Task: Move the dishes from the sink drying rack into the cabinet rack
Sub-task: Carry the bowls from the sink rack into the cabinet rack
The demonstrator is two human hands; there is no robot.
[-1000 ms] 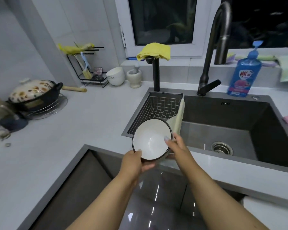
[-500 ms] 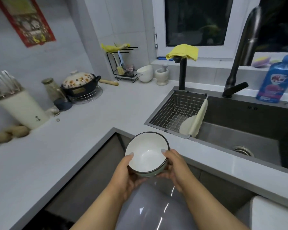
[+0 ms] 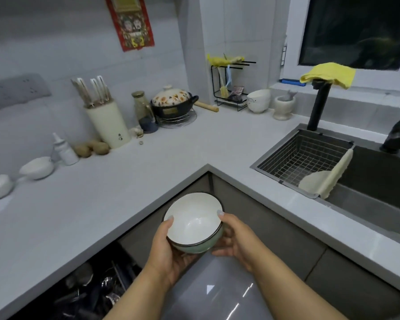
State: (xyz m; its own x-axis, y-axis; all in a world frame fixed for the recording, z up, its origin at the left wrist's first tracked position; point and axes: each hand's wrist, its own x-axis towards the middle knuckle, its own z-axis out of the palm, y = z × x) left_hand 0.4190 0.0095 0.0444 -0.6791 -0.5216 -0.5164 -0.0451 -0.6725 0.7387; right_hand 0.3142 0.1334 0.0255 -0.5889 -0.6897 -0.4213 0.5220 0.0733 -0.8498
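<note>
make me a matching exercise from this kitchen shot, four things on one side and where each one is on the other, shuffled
Things:
1. bowl
2. yellow cloth
3. knife block
4. floral-lidded pot

Places:
A. on a round wire trivet on the counter
B. draped over the black post behind the sink rack
C. held between left hand and right hand, in front of the counter corner
D. by the wall on the counter, next to the potatoes

Pairs: 1-C, 2-B, 3-D, 4-A
</note>
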